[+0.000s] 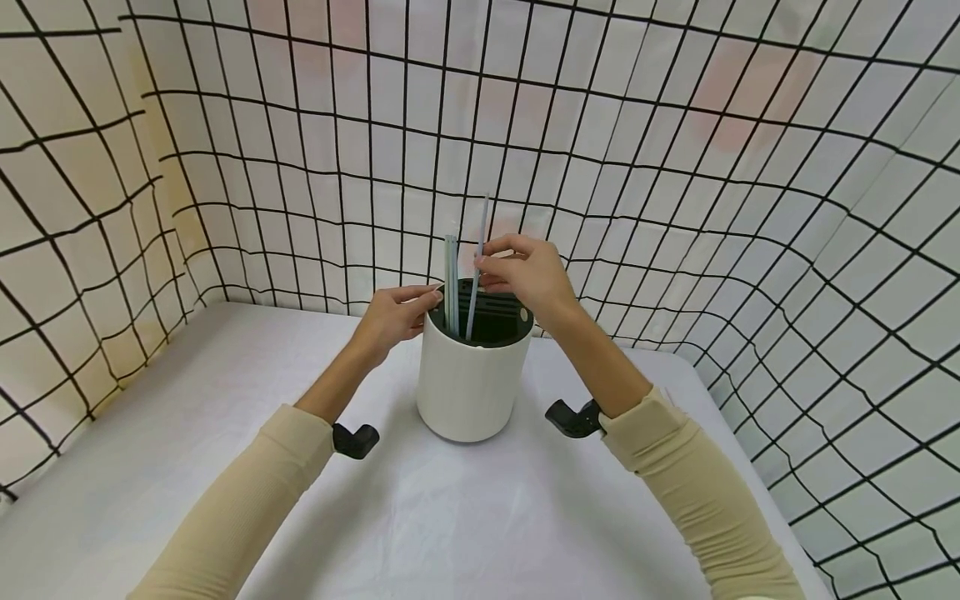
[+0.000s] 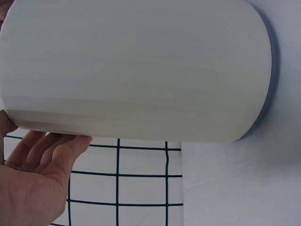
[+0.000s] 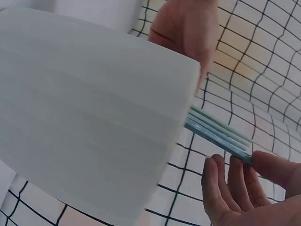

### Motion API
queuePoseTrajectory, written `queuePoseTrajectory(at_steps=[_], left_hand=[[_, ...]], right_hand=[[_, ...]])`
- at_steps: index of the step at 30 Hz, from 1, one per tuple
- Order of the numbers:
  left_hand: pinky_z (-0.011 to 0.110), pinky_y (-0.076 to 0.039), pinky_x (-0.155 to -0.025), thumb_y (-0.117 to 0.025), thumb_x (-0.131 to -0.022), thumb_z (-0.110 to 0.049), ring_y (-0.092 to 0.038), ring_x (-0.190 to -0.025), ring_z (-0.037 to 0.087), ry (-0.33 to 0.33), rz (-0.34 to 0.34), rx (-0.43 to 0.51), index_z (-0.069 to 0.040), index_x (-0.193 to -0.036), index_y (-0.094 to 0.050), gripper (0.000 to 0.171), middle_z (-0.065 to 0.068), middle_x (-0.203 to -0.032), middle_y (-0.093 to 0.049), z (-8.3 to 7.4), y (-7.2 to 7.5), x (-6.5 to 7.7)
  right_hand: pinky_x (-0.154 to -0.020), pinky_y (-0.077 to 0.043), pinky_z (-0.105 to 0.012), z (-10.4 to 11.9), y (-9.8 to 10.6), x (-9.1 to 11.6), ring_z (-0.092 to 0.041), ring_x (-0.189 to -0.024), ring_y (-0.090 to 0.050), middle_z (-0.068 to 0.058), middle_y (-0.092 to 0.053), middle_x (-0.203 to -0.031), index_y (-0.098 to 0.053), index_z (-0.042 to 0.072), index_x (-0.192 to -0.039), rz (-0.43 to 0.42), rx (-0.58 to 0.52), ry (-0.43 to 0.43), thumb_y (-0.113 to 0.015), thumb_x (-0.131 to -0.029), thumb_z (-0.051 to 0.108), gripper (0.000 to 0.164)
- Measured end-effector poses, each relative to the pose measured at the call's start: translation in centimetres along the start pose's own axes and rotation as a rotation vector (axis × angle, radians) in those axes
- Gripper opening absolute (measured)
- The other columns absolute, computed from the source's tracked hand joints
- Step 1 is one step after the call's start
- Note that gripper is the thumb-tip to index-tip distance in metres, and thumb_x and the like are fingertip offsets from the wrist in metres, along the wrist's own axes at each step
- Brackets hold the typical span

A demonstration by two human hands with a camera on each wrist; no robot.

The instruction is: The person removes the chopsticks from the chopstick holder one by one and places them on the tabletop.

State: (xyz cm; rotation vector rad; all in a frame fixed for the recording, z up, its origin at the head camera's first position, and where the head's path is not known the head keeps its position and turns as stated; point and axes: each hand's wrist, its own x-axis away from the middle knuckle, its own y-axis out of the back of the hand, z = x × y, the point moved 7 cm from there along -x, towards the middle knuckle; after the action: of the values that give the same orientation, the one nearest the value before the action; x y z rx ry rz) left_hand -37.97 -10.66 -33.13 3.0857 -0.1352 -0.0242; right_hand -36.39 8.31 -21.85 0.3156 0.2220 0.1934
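A white cylindrical holder [image 1: 472,392] with a dark slotted insert [image 1: 491,325] stands upright on the table. My left hand [image 1: 393,318] grips its left rim, thumb at the top edge and fingers along the outer wall. Between thumb and fingers, my right hand [image 1: 534,279] pinches a thin pale blue stick [image 1: 483,221], whose lower end is inside the holder. Left of it, several similar pale green and blue sticks [image 1: 451,271] stand in the holder near my left thumb. In the right wrist view, the held blue stick [image 3: 211,134] lies alongside the others.
A white cloth covers the table [image 1: 450,517]. Black wire grid panels [image 1: 405,125] rise behind it and on both sides, with white sheeting behind them. Each sleeve cuff carries a black wrist device, one on the left [image 1: 355,442] and one on the right [image 1: 572,419].
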Motion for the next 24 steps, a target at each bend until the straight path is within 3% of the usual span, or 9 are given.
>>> queuePoseTrajectory(at_steps=[5, 12, 24], left_hand=[[0.039, -0.055, -0.104, -0.067, -0.100, -0.033, -0.065, -0.123, 0.026, 0.002, -0.001, -0.007, -0.010, -0.140, -0.062, 0.047, 0.013, -0.136, -0.066, 0.1, 0.0, -0.1], [0.039, -0.054, -0.104, -0.067, -0.100, -0.032, -0.065, -0.123, 0.026, 0.002, -0.003, -0.013, -0.009, -0.140, -0.062, 0.046, 0.013, -0.136, -0.065, 0.2, 0.1, 0.1], [0.039, -0.054, -0.104, -0.067, -0.100, -0.033, -0.065, -0.124, 0.026, -0.013, 0.006, -0.019, -0.010, -0.140, -0.062, 0.047, 0.012, -0.137, -0.065, -0.1, -0.1, 0.2]], right_hand=[[-0.092, -0.061, -0.042, 1.3, 1.3, 0.4, -0.029, -0.093, -0.074, -0.018, -0.072, -0.110, -0.068, 0.002, -0.115, -0.030, -0.086, 0.010, -0.071, -0.096, 0.014, 0.022], [-0.084, -0.064, -0.039, 3.2, 3.5, 0.6, -0.026, -0.088, -0.075, -0.012, -0.071, -0.106, -0.068, 0.002, -0.112, -0.110, -0.201, 0.048, -0.072, -0.095, 0.011, 0.020], [-0.081, -0.064, -0.038, 5.1, 9.2, 1.7, -0.027, -0.084, -0.074, -0.011, -0.070, -0.110, -0.068, 0.002, -0.110, -0.243, -0.353, 0.057, -0.075, -0.092, 0.010, 0.021]])
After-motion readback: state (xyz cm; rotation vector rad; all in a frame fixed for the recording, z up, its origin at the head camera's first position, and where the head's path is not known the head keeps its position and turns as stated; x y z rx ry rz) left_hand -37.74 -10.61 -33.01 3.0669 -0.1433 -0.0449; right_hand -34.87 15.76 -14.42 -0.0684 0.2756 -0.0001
